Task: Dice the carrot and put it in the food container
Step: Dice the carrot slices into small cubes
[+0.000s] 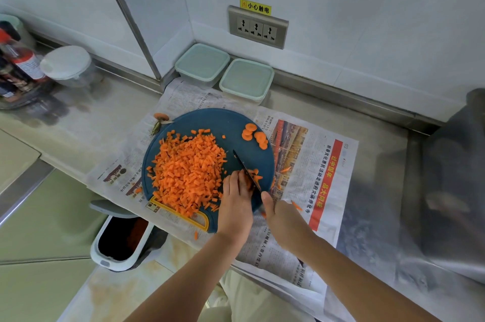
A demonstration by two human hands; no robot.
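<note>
- The right hand [282, 216] is wrapped round the handle of the knife [245, 168], thumb on top; the blade slants across the near right part of the board, tip pointing away.
- The left hand [236, 199] lies just beside the blade, fingers laid fairly straight and pressing on the carrot strips [256, 174] under the edge; whether the fingertips tuck under I cannot tell.
- Those strips look stiff, light and probably damp; they may skid or roll on the smooth board, so a flat press close to the cut suits them, fingertips kept behind the blade.
- The diced pile [186, 169] covers the middle and left of the cutting board [223, 122]; such small loose cubes scatter easily, so scooping with blade and palm seems wiser than pinching.
- A few carrot rounds [256, 135] sit at the far right of the board, not yet diced.
- Two food containers [202, 65] stand beyond the board by the wall, lids on; a lid must come off before filling.
</note>
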